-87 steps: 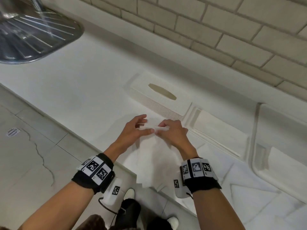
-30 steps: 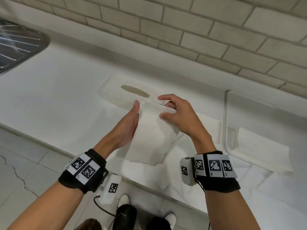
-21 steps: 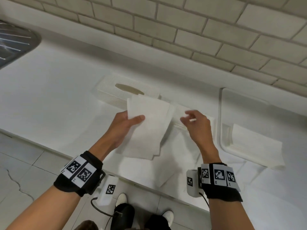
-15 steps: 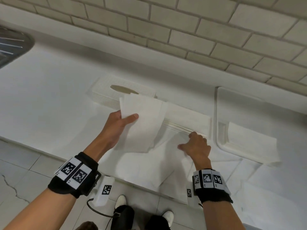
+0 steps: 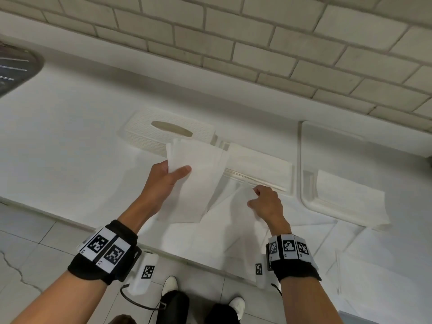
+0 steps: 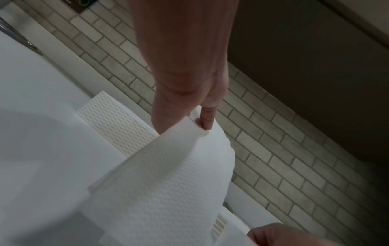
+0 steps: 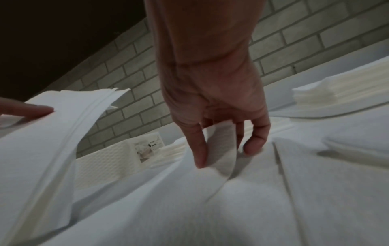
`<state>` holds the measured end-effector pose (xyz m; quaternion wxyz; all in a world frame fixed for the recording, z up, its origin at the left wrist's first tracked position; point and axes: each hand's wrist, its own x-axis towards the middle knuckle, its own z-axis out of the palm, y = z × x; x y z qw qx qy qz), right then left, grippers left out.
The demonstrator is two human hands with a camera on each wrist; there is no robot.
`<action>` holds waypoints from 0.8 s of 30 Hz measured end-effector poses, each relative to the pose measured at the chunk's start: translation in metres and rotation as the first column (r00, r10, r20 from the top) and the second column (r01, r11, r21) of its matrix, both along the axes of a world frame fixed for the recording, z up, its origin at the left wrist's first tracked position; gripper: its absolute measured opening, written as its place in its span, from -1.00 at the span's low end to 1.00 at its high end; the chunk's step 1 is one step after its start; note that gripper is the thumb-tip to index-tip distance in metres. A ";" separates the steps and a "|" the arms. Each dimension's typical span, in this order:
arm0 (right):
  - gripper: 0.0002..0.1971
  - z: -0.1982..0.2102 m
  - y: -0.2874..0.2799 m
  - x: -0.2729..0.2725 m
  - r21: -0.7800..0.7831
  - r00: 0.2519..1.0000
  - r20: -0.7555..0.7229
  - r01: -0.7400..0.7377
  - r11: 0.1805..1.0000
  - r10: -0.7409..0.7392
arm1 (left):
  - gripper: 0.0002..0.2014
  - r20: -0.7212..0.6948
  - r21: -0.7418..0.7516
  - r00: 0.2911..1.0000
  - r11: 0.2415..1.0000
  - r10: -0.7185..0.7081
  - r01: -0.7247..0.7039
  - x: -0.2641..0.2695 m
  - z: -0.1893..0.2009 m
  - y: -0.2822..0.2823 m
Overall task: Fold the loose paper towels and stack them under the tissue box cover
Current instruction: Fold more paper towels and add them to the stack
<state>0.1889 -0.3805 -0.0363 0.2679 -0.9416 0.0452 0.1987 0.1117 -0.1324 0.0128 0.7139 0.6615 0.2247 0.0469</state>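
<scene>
1. A person stands at a white counter (image 5: 70,141) backed by a pale brick wall, seen from a head camera looking down at both hands.
2. The left hand (image 5: 163,178) holds a folded paper towel (image 5: 194,183) clear of the counter, near its front edge. The thumb presses on top and the fingers lie hidden underneath, pinching the towel's upper left corner.
3. The folded towel's long axis runs from the front edge toward the wall, and its far end overlaps the tissue box cover (image 5: 168,132).
4. The cover, white and woven in texture with an oval slot on top, sits toward the back of the counter, left of centre.
5. Just right of the cover lies a flat stack of folded towels (image 5: 259,167), touching or nearly touching it.
6. The right hand (image 5: 266,202) reaches down to a loose towel (image 5: 233,230) spread flat at the front edge. The wrist view shows the thumb (image 7: 196,148) and fingers curled, pinching up a raised flap of this sheet.
7. The loose sheet lies directly below and in front of the right fingers, so the right hand is much the nearer. The stack is just beyond that hand, toward the wall.
8. More loose sheets lie flat toward the front right corner.
9. A white tray (image 5: 304,199) at the right holds another pile of towels (image 5: 348,197).
10. A metal sink (image 5: 16,71) shows at the far left edge.
</scene>
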 end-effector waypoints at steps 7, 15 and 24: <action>-0.85 0.085 0.020 -0.003 0.536 0.964 0.127 -0.266 0.801 0.235 | -0.83 0.071 0.045 0.993 0.994 0.098 -0.101 0.007 0.002 0.009; -0.80 0.132 0.068 -0.002 0.553 0.932 0.198 -0.362 0.750 0.304 | -0.74 0.017 -0.059 0.998 0.996 -0.067 0.068 0.008 0.006 0.009; -0.77 0.100 0.093 -0.004 0.432 0.926 0.336 -0.314 0.845 0.172 | -0.59 -0.035 -0.255 0.994 0.962 -0.108 0.096 -0.008 0.003 -0.004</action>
